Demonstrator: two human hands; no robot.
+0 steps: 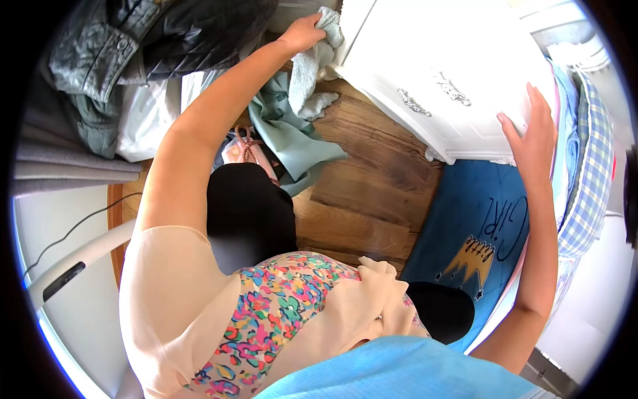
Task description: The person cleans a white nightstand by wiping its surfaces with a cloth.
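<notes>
Cloth, pale and fluffy: at the left end of your white cabinet, bunched in your left hand, long axis trailing from there toward the floor, past the cabinet's foot. Right hand: fingers spread, against the cabinet's right end, well apart from the cloth; your left is nearer. Mat, blue, on the cabinet's near side: lettered "little GIRL", with crown. Brands: none legible.
</notes>
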